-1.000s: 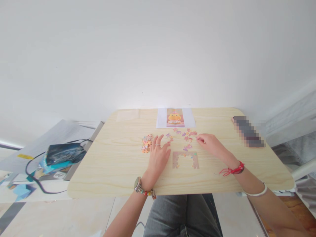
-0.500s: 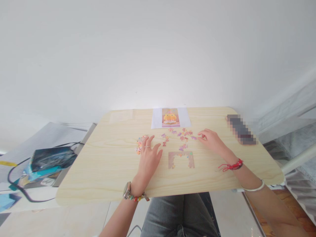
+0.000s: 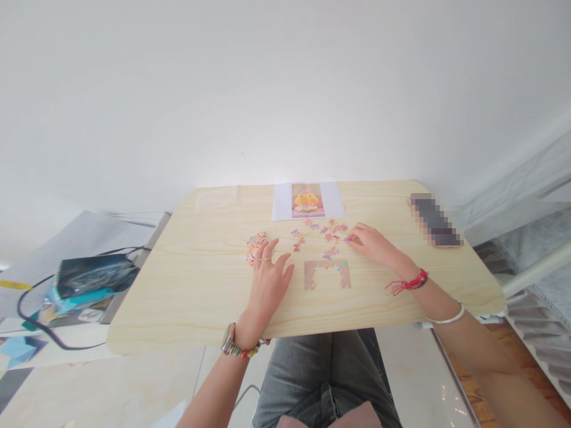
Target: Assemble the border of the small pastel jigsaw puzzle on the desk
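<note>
My left hand [image 3: 270, 278] rests on the table with its fingers spread, the fingertips beside a heap of small jigsaw pieces [image 3: 255, 245]. My right hand [image 3: 368, 241] is pinched at the right edge of the loose pieces, and a bit of a purple puzzle piece [image 3: 347, 239] shows at its fingertips. Between the hands lie scattered pink and purple puzzle pieces [image 3: 331, 237]. Nearer to me is a partly joined puzzle frame [image 3: 309, 276], with a top edge and two sides around bare wood.
A paper sheet with a printed yellow cartoon picture [image 3: 307, 201] lies at the table's back by the wall. A blurred-out phone [image 3: 436, 220] is at the right. Bags and papers [image 3: 96, 276] sit on a surface left of the wooden table [image 3: 178, 297].
The view has tilted slightly down, so everything sits higher. My right hand has shifted a little left, its fingers now over the purple piece. My left hand has stayed about in place.
</note>
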A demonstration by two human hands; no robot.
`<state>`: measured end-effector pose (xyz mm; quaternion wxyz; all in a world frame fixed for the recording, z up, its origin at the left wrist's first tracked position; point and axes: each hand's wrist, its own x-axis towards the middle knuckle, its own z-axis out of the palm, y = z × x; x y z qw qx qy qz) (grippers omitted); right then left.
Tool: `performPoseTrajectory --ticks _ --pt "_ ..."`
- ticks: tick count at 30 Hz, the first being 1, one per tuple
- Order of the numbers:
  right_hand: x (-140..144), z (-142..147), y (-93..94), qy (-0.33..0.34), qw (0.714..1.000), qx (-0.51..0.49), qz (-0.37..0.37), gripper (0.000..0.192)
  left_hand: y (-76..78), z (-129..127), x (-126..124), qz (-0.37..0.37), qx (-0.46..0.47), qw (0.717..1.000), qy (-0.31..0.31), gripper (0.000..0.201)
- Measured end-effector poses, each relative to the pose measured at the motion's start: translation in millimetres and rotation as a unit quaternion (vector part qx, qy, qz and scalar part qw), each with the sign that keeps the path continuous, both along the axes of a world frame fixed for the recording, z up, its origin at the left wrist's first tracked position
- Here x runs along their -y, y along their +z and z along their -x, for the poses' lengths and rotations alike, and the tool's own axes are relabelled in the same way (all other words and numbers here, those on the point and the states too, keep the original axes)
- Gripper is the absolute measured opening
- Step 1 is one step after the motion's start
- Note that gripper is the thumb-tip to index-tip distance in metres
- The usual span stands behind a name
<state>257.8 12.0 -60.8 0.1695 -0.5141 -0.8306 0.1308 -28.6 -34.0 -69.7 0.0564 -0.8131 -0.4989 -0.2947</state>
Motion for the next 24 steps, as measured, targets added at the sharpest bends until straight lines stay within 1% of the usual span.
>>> performPoseTrajectory --ticks 5,8,13,17,20,24 --pt "-2.6 11.9 11.9 0.015 0.999 -0.022 -0.022 0.018 1.2 -1.5 -1.8 -0.003 0.011 1.0 -0.002 0.013" --pt "-7.1 21.2 11.9 0.03 0.999 -0.014 -0.019 0.017 1.3 -2.3 -3.1 -0.001 0.017 1.0 -0.003 0.013" --pt "-16.0 40.2 11.1 0.001 1.0 0.023 -0.006 0.013 -0.7 -2.8 -2.9 -0.005 0.017 1.0 -0.003 0.014" --pt "-19.0 53.8 14.2 -0.013 0.998 0.058 0.003 0.016 -2.2 -0.3 -1.4 -0.002 0.023 1.0 -0.001 0.014" --pt "-19.2 58.1 14.9 -0.016 0.997 0.073 -0.001 0.017 -2.7 2.8 -0.5 0.004 0.026 1.0 0.001 0.014" --pt "-17.8 58.2 15.8 -0.001 0.997 0.074 0.001 0.014 -2.6 5.3 -0.7 0.004 0.018 1.0 0.006 0.013"
